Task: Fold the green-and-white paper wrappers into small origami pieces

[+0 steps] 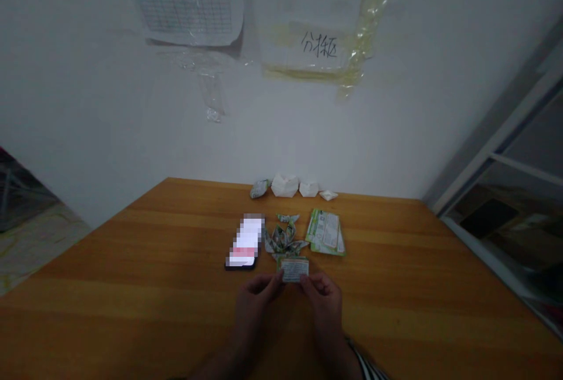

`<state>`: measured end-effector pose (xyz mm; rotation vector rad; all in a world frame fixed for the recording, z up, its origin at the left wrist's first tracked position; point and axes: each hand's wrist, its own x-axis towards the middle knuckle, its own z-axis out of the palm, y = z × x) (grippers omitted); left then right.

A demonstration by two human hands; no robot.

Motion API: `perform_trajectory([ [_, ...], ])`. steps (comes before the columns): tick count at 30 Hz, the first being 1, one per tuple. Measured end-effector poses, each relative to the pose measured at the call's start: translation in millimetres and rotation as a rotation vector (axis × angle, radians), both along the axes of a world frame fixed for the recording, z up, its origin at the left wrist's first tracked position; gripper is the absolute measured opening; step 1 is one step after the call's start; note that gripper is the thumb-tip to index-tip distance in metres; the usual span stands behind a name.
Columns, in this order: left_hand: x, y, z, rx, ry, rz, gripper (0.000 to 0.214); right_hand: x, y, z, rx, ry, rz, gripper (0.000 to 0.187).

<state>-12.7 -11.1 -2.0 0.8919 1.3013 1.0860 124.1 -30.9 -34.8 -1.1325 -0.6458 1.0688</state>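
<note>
Between my two hands is a small folded piece of printed paper (294, 270), green along its top edge. My left hand (257, 301) pinches its left side between thumb and fingers. On the right side, my right hand (324, 301) grips it the same way. Just beyond the paper lie several folded green-and-white printed paper pieces (284, 240), some pointed in shape. To their right rests a stack of flat printed sheets (326, 232). A phone (246, 242) with a lit, blurred-out screen lies to their left.
Along the wall end of the wooden table (167, 304) stand a printed folded paper shape (259, 189), two white folded paper shapes (285, 186) and a small flat white one (328, 195). A handwritten sign (319, 44) is taped to the wall. Shelving (505, 160) borders the right side.
</note>
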Motion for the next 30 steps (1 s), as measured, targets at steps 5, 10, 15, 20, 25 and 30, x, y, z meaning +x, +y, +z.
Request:
perform_trajectory([
  [5,2.7,-4.5,3.4,0.074,-0.04,0.028,0.028,0.7,-0.1,2.0,-0.01,-0.015,-0.028,0.029],
  [10,4.5,-6.2,5.9,0.075,-0.078,0.051,0.029,-0.7,-1.6,8.9,0.0,-0.033,-0.08,0.031],
  [15,7.0,-5.6,5.2,0.071,-0.167,0.097,0.035,-0.3,-1.2,7.9,0.031,0.031,-0.07,0.031],
  [20,7.1,-3.2,0.8,0.073,-0.272,0.098,0.045,-0.3,-2.2,7.8,0.034,0.055,-0.027,0.032],
  [25,5.0,-3.7,3.6,0.033,-0.191,0.055,0.048,-0.3,-3.8,12.6,0.029,0.065,-0.005,0.035],
  [30,3.8,-4.6,7.3,-0.007,-0.155,0.054,0.047,1.0,-4.1,12.8,0.025,0.075,0.016,0.042],
])
